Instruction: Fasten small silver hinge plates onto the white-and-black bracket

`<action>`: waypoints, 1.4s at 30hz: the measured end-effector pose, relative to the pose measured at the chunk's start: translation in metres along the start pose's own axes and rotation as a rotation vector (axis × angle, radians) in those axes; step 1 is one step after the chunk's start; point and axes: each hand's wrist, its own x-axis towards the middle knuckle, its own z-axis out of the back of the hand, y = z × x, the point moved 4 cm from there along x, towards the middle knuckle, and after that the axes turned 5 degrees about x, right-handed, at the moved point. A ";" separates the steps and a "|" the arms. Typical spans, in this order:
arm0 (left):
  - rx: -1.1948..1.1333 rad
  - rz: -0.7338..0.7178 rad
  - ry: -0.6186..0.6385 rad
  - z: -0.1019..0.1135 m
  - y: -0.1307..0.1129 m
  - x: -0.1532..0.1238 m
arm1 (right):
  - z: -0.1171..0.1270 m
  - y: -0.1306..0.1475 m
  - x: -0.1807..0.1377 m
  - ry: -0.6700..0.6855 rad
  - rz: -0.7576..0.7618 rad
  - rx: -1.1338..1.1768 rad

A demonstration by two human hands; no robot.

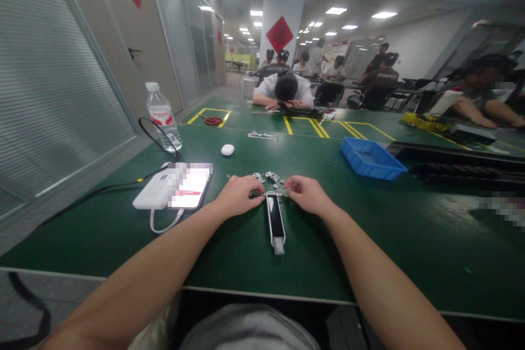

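Note:
A long narrow metal part (275, 221) with a black insert lies on the green table (369, 240), pointing toward me. My left hand (238, 195) and my right hand (308, 194) meet at its far end, fingers curled and pinched around small metal pieces there. Several small metal brackets and screws (268, 178) lie just beyond my fingertips. What each hand pinches is too small to name.
A white power bank (153, 194) and a phone (191, 191) lie left of my hands, with a water bottle (163, 117) and a white earbud case (227, 149) behind. A blue tray (371, 158) stands at the right. A person rests head-down across the table; others sit beyond.

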 end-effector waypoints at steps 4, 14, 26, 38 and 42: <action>0.003 -0.002 -0.001 0.000 0.000 0.000 | 0.003 0.006 -0.002 -0.004 0.089 0.032; -0.005 -0.007 -0.003 0.000 0.000 0.000 | 0.002 0.010 -0.003 0.020 0.183 0.013; -0.007 -0.008 0.011 0.001 0.000 0.000 | 0.003 0.011 -0.004 0.034 0.169 -0.008; -0.020 -0.001 0.011 0.001 0.000 0.000 | 0.003 0.009 -0.003 0.016 0.162 0.012; -0.015 -0.001 0.013 0.000 0.000 0.000 | 0.003 0.009 -0.003 0.002 0.131 0.036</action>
